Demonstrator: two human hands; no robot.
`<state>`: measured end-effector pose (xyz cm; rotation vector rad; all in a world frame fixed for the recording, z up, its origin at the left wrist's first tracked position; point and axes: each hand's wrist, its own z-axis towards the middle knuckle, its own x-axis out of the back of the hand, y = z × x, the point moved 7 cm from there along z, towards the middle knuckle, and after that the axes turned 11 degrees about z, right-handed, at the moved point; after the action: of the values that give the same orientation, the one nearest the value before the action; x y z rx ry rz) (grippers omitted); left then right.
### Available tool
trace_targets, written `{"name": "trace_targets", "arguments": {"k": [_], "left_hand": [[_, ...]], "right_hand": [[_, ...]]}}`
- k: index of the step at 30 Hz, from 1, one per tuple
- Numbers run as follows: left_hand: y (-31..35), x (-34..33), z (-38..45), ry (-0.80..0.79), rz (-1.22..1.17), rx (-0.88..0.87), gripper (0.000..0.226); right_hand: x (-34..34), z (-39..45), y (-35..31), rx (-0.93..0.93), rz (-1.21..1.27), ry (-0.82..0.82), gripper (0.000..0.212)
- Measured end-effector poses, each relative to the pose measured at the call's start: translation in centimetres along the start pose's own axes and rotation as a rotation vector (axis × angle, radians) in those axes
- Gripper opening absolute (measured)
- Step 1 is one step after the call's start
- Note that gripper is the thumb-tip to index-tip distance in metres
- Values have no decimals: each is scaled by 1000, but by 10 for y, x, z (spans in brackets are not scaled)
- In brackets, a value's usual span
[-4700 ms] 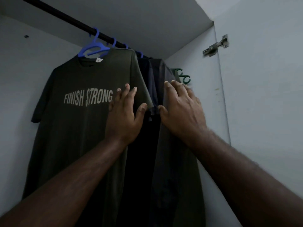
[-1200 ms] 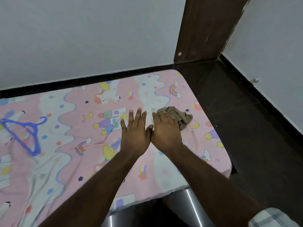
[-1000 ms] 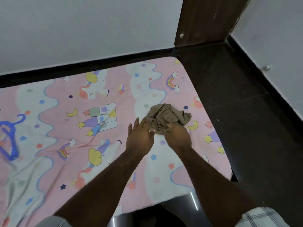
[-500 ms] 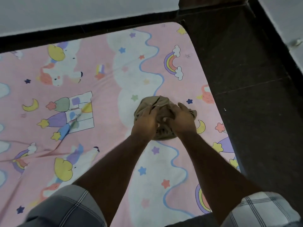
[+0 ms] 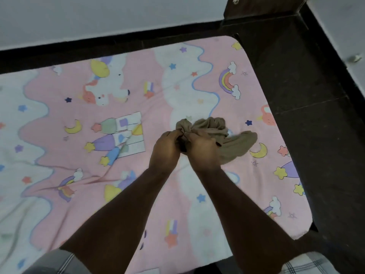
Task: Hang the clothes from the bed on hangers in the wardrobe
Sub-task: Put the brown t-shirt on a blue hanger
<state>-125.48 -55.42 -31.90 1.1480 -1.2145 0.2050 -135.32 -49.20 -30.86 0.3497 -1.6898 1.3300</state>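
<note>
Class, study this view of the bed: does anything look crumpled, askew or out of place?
Yes. The tan garment is bunched in a wrinkled heap near the right edge of the bed, gripped by the left hand and right hand. The sheet is creased.

A garment (image 5: 221, 139) lies bunched on the bed (image 5: 98, 155), toward its right edge. The left hand (image 5: 165, 151) and right hand (image 5: 203, 150) sit side by side at its near left end, each taking a grip on the cloth. The floor (image 5: 316, 115) runs along the bed's right side, the wall (image 5: 98, 16) behind it.
</note>
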Motion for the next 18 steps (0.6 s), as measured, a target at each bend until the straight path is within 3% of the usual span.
{"name": "trace_targets", "arguments": {"k": [4, 7, 10, 13, 15, 18], "left_hand": [[-72, 94, -57, 149, -4, 110, 15], [-148, 145, -111, 187, 63, 201, 16], [-232, 182, -172, 195, 79, 360, 17], [-296, 202, -225, 210, 197, 506, 23], [-320, 197, -241, 117, 225, 565, 28], [-329, 181, -244, 5, 121, 599, 24]], "right_hand": [[-43, -26, -120, 78, 59, -44, 16], [-95, -54, -204, 123, 141, -116, 23], [-157, -94, -279, 226, 254, -325, 34], [-214, -134, -306, 131, 247, -559, 42], [-230, -145, -306, 78, 221, -567, 47], [-231, -146, -289, -59, 111, -631, 35]]}}
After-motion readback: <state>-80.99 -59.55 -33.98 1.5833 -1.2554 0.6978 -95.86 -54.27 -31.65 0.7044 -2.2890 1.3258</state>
